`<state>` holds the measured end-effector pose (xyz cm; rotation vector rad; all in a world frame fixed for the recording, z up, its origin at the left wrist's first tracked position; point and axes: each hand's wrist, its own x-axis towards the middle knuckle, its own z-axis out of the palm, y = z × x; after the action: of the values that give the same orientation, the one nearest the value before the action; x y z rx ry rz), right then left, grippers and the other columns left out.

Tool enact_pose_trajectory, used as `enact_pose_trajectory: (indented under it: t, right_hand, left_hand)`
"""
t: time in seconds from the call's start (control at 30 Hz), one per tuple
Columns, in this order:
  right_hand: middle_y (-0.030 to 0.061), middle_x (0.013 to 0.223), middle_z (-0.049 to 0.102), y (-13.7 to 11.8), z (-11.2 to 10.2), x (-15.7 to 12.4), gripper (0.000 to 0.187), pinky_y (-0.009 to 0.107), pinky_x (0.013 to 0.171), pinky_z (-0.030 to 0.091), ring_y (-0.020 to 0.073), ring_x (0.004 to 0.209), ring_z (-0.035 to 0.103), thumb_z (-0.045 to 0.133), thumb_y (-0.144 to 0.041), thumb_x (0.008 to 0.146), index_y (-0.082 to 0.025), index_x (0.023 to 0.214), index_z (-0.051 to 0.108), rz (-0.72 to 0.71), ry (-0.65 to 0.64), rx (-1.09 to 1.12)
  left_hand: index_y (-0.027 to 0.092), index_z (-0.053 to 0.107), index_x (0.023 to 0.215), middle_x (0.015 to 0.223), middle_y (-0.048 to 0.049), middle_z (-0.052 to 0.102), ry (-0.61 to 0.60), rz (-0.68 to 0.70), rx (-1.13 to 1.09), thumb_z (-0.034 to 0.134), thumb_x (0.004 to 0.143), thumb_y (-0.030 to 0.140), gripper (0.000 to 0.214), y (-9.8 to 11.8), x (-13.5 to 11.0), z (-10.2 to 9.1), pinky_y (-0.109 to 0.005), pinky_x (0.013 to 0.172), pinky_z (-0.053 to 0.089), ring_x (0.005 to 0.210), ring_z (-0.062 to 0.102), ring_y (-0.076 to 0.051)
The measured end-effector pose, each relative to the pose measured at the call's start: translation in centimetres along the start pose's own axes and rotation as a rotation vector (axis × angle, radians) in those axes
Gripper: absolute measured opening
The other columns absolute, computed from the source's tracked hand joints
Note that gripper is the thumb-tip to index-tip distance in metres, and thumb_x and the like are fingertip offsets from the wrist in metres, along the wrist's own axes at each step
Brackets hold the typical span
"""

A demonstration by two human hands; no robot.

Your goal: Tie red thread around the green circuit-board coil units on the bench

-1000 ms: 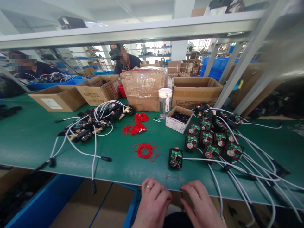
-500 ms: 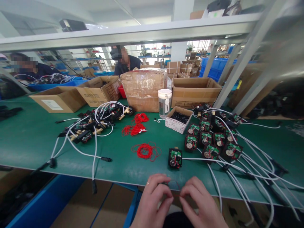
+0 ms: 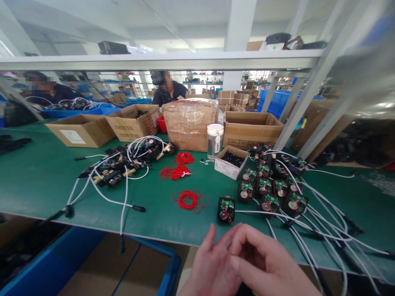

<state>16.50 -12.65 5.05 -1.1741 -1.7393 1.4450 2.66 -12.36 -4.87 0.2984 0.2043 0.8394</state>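
Note:
My left hand [image 3: 212,261] lies palm up at the table's near edge, its thumb and fingers stretched out. Over that palm, my right hand [image 3: 265,255] pinches thumb and forefinger together; whatever sits in the pinch is too small or hidden to make out. A touch of red shows on the left palm by the pinch. Just beyond both hands is a black-cased unit with a green circuit board [image 3: 226,209] and a white cable running right. A loose coil of red wire [image 3: 189,200] rests to its left.
Several similar circuit-board units [image 3: 270,203] with white cables crowd the right side. Cabled brass-fitted parts [image 3: 123,164] are piled at left. A small box of black pieces [image 3: 230,168], a clear bottle [image 3: 215,144] and cardboard boxes [image 3: 189,123] stand behind. A blue crate [image 3: 168,271] is below the edge.
Both hands were pinching with a thin strand between them. Now the left hand has opened palm up and the right has moved in over it. The view has tilted up slightly.

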Motion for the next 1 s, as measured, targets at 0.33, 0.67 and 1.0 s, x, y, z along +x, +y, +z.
enact_pose_trajectory:
  t: [0.33,0.67,1.0]
  right_hand:
    - [0.0066,0.107,0.064,5.0,-2.3,-0.3,0.019,0.033,0.078,0.057,0.0193,0.089,0.067,0.049,-0.034,0.099,-0.026,0.111,0.062,-0.138,0.402,-0.557]
    - [0.0014,0.091,0.064,6.8,-1.6,-1.3,0.013,0.024,0.065,0.055,0.0143,0.077,0.065,0.050,-0.027,0.100,-0.026,0.104,0.063,-0.263,0.351,-0.526]
    - [0.0017,0.097,0.062,6.8,-1.7,-0.9,0.014,0.029,0.076,0.053,0.0169,0.088,0.062,0.050,-0.022,0.100,-0.027,0.103,0.063,-0.246,0.257,-0.508]
  left_hand:
    - [0.021,0.055,0.145,0.154,-0.0087,0.053,0.010,0.007,-0.095,0.021,0.102,0.063,0.069,0.6,-1.1,0.4,-0.044,0.122,0.028,0.144,0.047,-0.023]
    - [0.021,0.051,0.149,0.160,-0.0050,0.043,-0.040,0.124,-0.127,0.018,0.105,0.059,0.067,0.5,-1.2,-0.6,-0.044,0.123,0.027,0.148,0.041,-0.023]
    - [0.007,0.059,0.138,0.133,-0.0135,0.070,0.000,-0.021,-0.296,0.023,0.105,0.059,0.071,0.5,-1.2,0.3,-0.038,0.113,0.036,0.122,0.064,-0.022]
